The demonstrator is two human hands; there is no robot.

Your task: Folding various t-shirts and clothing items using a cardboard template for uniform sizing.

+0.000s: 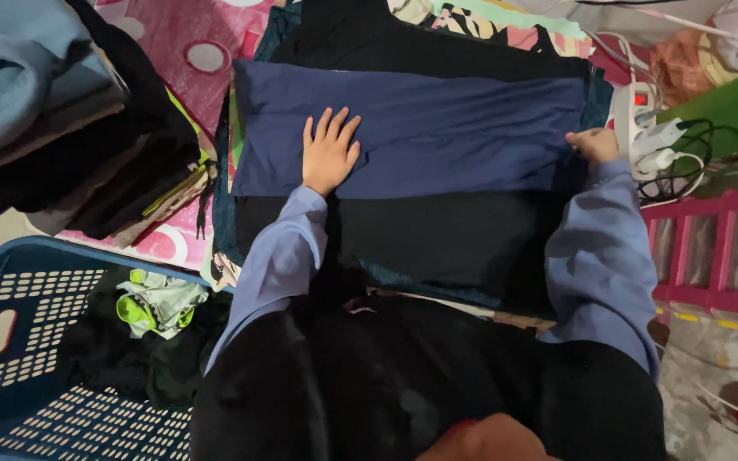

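Navy cloth [437,128] spans frame centre, long axis left-right. Your left hand [330,154] flat, fingers spread, pressing its left part. Your right hand [595,145] pinches its right end, nearer that edge.

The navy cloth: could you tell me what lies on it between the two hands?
In the head view, only bare navy cloth lies between the left hand and the right hand.
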